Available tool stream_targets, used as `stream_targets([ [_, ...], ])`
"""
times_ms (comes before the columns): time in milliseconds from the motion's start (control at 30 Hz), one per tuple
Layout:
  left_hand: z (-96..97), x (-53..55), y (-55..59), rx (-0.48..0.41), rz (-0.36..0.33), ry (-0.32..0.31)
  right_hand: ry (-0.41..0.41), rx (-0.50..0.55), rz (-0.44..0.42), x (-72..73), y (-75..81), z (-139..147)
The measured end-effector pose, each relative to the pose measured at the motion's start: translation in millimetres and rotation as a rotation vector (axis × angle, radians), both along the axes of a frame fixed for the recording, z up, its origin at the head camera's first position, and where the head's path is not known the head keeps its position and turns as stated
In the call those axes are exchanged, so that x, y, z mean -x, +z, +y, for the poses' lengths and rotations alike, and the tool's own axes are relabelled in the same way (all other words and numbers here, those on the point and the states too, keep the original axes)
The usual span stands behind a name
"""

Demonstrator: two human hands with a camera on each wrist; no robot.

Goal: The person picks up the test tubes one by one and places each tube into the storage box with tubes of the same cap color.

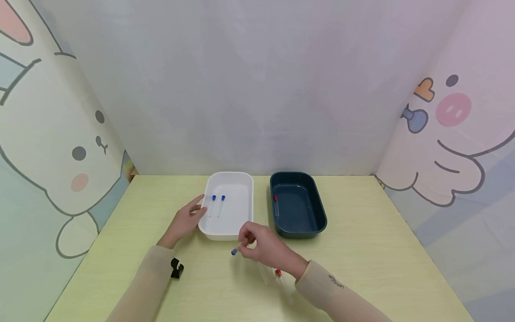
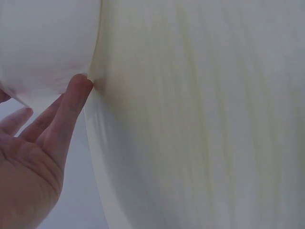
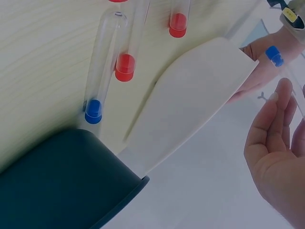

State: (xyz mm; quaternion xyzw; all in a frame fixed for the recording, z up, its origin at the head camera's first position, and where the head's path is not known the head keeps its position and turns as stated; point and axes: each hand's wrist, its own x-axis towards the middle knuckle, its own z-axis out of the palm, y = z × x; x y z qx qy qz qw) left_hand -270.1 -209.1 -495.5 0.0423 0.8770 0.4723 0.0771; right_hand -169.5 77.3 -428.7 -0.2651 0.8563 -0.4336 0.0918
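Observation:
My right hand (image 1: 265, 246) pinches a clear test tube with a blue cap (image 1: 234, 252) between thumb and fingers, in front of the white tray (image 1: 231, 237). The right wrist view shows this blue cap (image 3: 274, 56) standing out past the fingertips. At the tray's left side, my left hand (image 1: 186, 222) holds the rim; one fingertip (image 2: 80, 88) presses its wall in the left wrist view. Inside the white tray lie two blue-capped test tubes (image 1: 221, 206). A red-capped test tube (image 1: 276, 205) leans along the left wall of the dark blue tray (image 1: 301, 235).
More test tubes lie on the table (image 1: 217, 295) by my right forearm, partly hidden in the head view. Among them are a blue-capped tube (image 3: 95, 90) and red-capped tubes (image 3: 125, 67). A small black object (image 1: 176, 268) is beside the left sleeve.

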Motion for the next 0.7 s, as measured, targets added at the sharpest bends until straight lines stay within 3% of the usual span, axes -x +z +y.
stream_targets([
  [233, -0.3, -0.2, -0.5, 0.001, 0.003, 0.002, -0.039, 0.033, -0.026, 0.8, -0.6, 1.9],
  [467, -0.8, 0.3, -1.5, -0.006, 0.004, 0.0, -0.094, 0.053, 0.058, 1.8, -2.2, 3.7],
  [700, -0.3, 0.7, -1.4, 0.002, 0.001, 0.007, -0.108, 0.087, 0.088, 2.9, -2.2, 4.9],
])
